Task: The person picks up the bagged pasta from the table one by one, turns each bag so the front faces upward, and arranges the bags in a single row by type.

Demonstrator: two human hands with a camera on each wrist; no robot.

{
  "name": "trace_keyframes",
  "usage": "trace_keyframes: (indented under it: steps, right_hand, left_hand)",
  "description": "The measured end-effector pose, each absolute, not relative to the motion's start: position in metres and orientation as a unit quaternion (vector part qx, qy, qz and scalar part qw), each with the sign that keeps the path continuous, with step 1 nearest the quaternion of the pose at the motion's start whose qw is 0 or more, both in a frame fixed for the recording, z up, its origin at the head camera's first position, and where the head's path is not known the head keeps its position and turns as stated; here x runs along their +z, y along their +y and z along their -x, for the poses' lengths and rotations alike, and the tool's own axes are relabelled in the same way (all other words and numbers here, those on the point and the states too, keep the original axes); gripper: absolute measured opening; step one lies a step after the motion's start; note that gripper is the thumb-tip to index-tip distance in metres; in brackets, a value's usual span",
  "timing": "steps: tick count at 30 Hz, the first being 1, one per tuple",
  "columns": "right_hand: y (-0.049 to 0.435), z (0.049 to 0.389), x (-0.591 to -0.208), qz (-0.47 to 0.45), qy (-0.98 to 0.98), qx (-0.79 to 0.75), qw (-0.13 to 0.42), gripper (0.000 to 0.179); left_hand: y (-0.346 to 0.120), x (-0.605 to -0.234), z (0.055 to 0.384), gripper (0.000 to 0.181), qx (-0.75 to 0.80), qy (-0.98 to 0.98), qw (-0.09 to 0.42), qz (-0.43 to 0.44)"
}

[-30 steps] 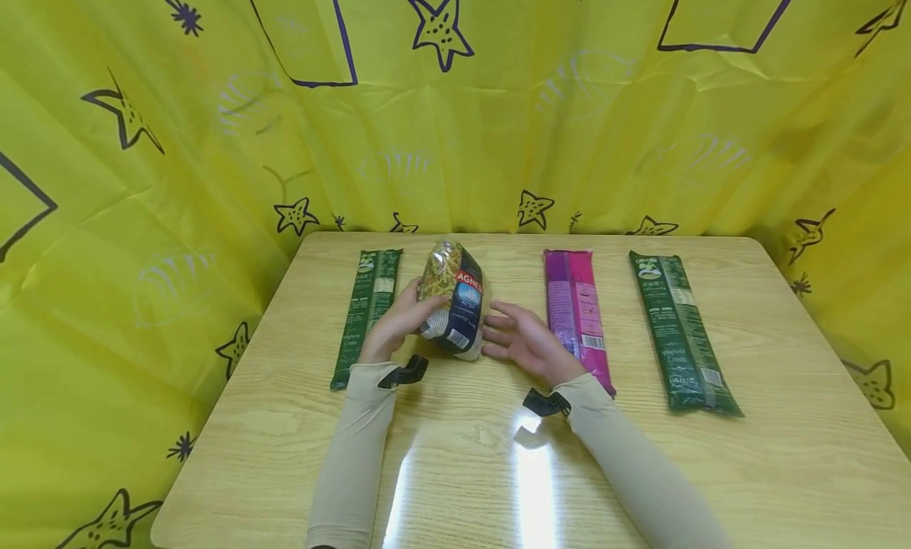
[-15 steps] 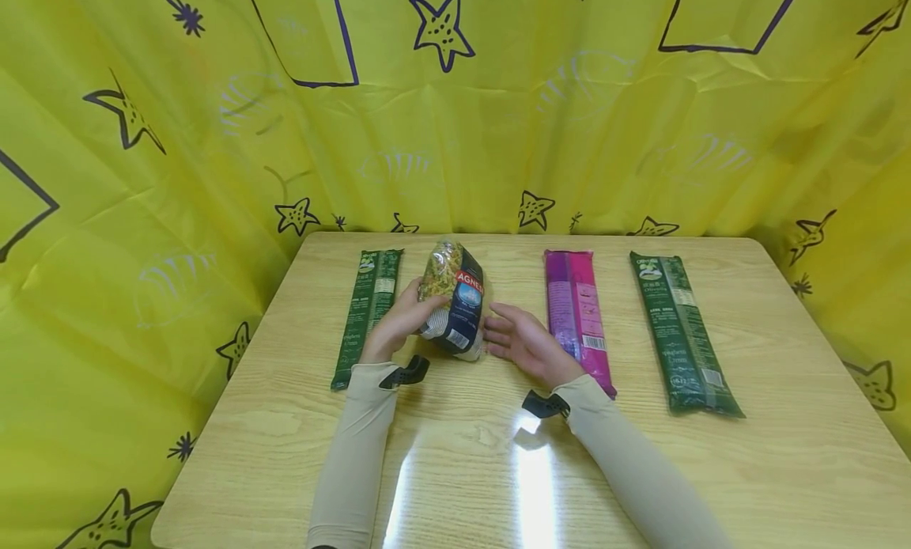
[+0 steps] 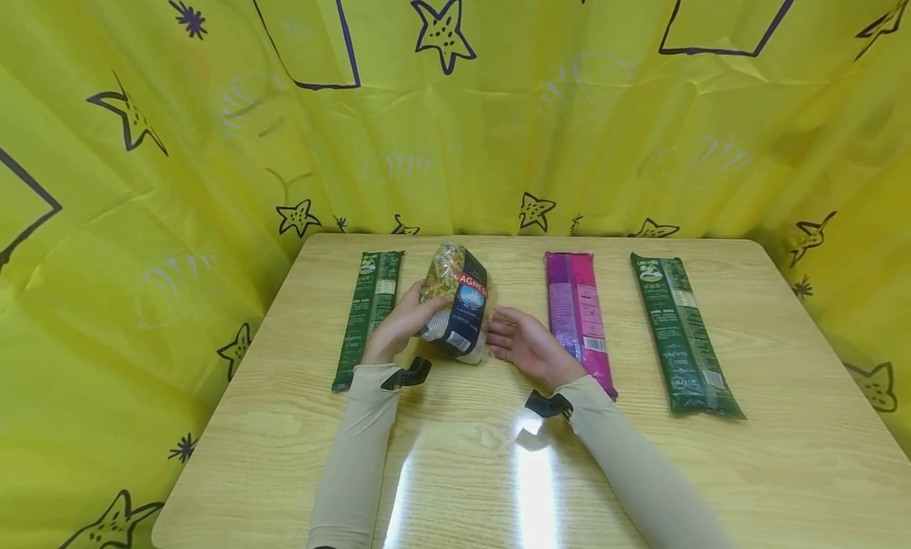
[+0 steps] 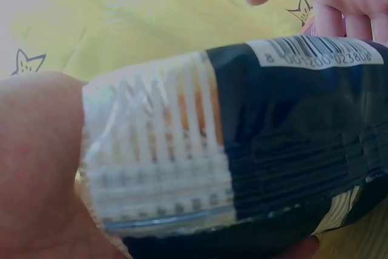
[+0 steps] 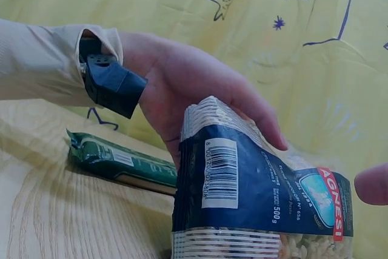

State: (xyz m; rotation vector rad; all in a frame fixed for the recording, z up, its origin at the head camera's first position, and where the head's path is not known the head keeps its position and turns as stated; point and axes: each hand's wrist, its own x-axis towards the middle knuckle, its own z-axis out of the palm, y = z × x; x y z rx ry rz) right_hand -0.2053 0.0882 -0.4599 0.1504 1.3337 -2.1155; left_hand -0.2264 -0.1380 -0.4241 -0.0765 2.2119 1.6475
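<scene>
A bag of Agnesi pasta (image 3: pixel 455 304), dark blue with a clear window showing the pasta, stands tilted over the middle of the table. My left hand (image 3: pixel 400 325) grips it from the left. In the right wrist view that thumb lies over the near face of the bag (image 5: pixel 260 186), and the other fingers are hidden behind it. My right hand (image 3: pixel 530 345) is just right of the bag, palm turned toward it and fingers loosely extended, holding nothing. The left wrist view shows the bag's striped end and barcode (image 4: pixel 321 51) close up.
A green spaghetti packet (image 3: pixel 366 319) lies left of the left hand. A pink packet (image 3: pixel 578 312) lies beside the right hand, partly behind it, and another green packet (image 3: pixel 683 335) is farther right. A yellow curtain (image 3: pixel 455 138) hangs behind the wooden table (image 3: pixel 455 470).
</scene>
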Motion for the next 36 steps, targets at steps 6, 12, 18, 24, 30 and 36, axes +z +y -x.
trace_keyframes:
  steps: [6, 12, 18, 24, 30, 36]
  right_hand:
    - [0.088, 0.206, -0.458, -0.077, 0.496, -0.805, 0.315, 0.072]
    - [0.090, 0.207, -0.459, -0.075, 0.492, -0.804, 0.326, 0.074]
    - [0.093, 0.208, -0.460, -0.078, 0.480, -0.810, 0.328, 0.068]
    - [0.095, 0.208, -0.457, -0.079, 0.468, -0.815, 0.334, 0.067]
    - [0.097, 0.206, -0.451, -0.069, 0.476, -0.815, 0.322, 0.069]
    - [0.100, 0.207, -0.447, -0.071, 0.488, -0.813, 0.309, 0.067]
  left_hand:
    - [-0.137, -0.425, 0.226, 0.073, 0.587, 0.784, 0.198, 0.032]
    - [-0.137, -0.427, 0.226, 0.073, 0.589, 0.782, 0.203, 0.037]
    - [-0.137, -0.428, 0.226, 0.075, 0.588, 0.782, 0.203, 0.032]
    - [-0.135, -0.428, 0.226, 0.075, 0.587, 0.782, 0.205, 0.029]
    - [-0.133, -0.429, 0.226, 0.072, 0.598, 0.772, 0.215, 0.024]
    - [-0.134, -0.432, 0.226, 0.059, 0.607, 0.759, 0.236, 0.022]
